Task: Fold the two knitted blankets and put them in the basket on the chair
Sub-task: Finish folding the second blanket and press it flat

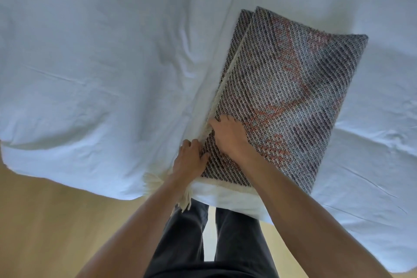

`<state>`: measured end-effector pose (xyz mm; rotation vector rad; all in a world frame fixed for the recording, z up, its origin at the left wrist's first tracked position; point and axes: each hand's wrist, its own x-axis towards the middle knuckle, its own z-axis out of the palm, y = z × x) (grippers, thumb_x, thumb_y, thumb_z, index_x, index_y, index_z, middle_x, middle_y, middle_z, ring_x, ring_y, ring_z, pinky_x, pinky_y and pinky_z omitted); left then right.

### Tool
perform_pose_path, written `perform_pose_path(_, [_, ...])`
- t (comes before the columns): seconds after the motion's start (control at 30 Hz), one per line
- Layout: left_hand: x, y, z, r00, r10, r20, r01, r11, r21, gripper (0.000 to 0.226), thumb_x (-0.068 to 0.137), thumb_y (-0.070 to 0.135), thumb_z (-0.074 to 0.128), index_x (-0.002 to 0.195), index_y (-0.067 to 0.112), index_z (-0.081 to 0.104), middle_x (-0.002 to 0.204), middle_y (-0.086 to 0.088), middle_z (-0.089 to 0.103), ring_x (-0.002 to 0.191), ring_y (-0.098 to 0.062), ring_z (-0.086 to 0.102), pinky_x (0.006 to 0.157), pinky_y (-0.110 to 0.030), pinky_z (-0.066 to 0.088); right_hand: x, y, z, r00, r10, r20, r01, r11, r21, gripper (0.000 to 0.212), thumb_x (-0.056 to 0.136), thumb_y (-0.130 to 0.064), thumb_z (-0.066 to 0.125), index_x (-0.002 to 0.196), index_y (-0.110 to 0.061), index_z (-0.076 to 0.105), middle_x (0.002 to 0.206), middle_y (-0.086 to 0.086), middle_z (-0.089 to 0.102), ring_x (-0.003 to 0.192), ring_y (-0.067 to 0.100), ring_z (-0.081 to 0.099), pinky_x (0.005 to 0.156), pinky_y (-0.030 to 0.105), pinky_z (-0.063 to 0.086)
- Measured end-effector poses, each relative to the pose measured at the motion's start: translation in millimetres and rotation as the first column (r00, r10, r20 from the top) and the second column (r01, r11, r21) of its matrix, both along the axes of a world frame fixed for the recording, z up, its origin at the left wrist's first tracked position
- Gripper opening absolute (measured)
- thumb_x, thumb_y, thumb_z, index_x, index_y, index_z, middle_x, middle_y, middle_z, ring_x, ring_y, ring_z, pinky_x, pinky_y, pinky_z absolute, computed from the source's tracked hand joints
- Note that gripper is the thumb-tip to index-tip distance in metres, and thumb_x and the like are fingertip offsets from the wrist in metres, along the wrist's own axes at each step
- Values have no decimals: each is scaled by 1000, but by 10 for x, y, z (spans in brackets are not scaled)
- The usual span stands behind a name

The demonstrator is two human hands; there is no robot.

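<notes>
Head view shows 1 knitted blanket (293, 88), folded into a thick striped rectangle with red patterning, lying on the bed (90, 63) close to the bed's near edge. Our left hand (190, 160) curls its fingers round the blanket's cream border and grips it. Our right hand (228, 135) lies palm down on the knit with fingertips bent; we cannot tell whether it pinches anything. Cream fringe (184, 198) hangs over the bed's near edge, where wooden floor (56, 221) shows.
</notes>
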<state>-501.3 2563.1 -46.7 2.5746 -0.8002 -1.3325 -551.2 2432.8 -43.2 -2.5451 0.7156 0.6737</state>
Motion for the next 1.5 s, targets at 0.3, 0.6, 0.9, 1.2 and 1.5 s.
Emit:
perform_pose_path(0.3, [259,52,35,981,66,-180,-60,997,41,9,91,7,39,85,12,35,71,-4,44,68,-23,45,54,-31,30,83,-74,-8,988,98,115,-112,986,124,30,94,-11,40,124,-13,46,119,12,55,109,29,46,90,41,38])
perform_pose_path(0.6, [362,-739,44,994,23,-110,-29,998,-56,33,94,31,40,121,12,45,113,-7,44,96,-24,51,81,-36,44,436,-1247,16,997,-24,76,38,982,-185,55,88,-3,43,140,-18,33,128,16,47,120,33,40,102,45,34])
perform_pose_path(0.9, [692,-1666,22,994,108,-4,-106,963,-247,10,97,16,37,94,9,45,86,-4,47,74,-20,47,59,-29,34,765,-1859,-60,998,13,65,3,970,-245,44,90,-8,46,133,-13,41,129,17,49,121,34,42,102,46,32])
perform_pose_path(1.2, [846,-1950,-81,953,274,-132,-298,927,-227,17,90,20,48,104,16,38,84,2,54,71,-12,54,57,-28,41,638,-2021,-89,913,-95,396,144,985,-95,43,88,-12,47,131,-11,47,104,16,57,95,32,52,82,47,45])
perform_pose_path(1.5, [1142,-3126,-38,856,504,-113,-506,776,-376,18,93,17,45,110,12,43,93,1,53,81,-13,53,72,-29,48,-297,-2689,-158,830,-369,418,495,833,-247,32,90,-19,48,118,-7,57,111,15,57,107,32,50,95,44,38])
